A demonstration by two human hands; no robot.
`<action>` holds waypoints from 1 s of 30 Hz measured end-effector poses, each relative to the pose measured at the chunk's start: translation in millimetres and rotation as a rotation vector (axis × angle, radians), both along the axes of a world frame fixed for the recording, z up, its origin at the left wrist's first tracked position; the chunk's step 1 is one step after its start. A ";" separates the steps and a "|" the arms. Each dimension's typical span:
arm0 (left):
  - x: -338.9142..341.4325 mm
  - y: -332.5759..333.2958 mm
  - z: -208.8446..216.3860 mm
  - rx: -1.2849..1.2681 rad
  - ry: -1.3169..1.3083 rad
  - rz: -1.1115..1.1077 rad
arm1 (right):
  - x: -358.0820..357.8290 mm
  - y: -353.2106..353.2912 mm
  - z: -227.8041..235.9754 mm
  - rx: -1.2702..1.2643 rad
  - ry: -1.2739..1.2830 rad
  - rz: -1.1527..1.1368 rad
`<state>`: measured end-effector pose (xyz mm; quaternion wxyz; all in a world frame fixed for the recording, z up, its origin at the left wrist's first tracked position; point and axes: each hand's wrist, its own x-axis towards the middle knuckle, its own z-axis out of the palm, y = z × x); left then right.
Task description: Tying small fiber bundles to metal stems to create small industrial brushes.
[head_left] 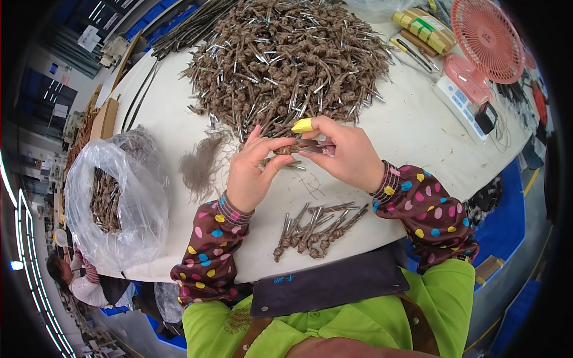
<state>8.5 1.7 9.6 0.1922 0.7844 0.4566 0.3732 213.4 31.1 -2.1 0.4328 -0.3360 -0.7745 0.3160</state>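
Observation:
My left hand (248, 173) pinches a brown knotted cord piece (285, 150) between thumb and fingers. My right hand (352, 154), with a yellow cover (302, 126) on one fingertip, is closed around small thread snips (315, 145). Their blades touch or nearly touch the cord; exactly where is hard to make out. Beyond both hands rises a large heap of similar brown knotted cords (286, 59) with shiny metal tips. Nearer to me, below the hands, lies a small group of such cords (313, 235). A tuft of loose brown thread scraps (202, 164) lies left of my left hand.
A clear plastic bag (140, 224) of cords stands on the left of the white table (412, 128), beside a cardboard box (104, 119). At the far right are a pink fan (486, 39), a power strip (459, 110), pens (412, 52) and a yellow-wrapped bundle (424, 30). Another person (83, 277) sits at far left.

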 end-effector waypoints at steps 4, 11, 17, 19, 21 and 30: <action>-8.6 3.7 3.6 -0.041 0.084 0.039 | 5.1 7.6 -6.6 -0.048 -0.126 -0.010; -55.4 -0.5 -33.6 -0.072 0.470 0.063 | -4.5 -16.6 3.3 -0.332 -0.300 0.517; -44.5 -0.3 -25.0 0.038 0.507 0.105 | -5.2 -15.8 0.3 -0.060 -0.186 0.306; -33.4 -3.1 -11.0 0.088 0.455 0.104 | -3.7 -6.9 1.6 0.015 -0.146 0.149; -19.0 -6.4 5.1 0.113 0.429 0.052 | -2.4 -2.0 2.1 0.043 -0.092 0.026; -6.7 -8.6 18.3 0.016 0.115 0.106 | 3.1 10.0 2.3 -0.606 0.245 0.220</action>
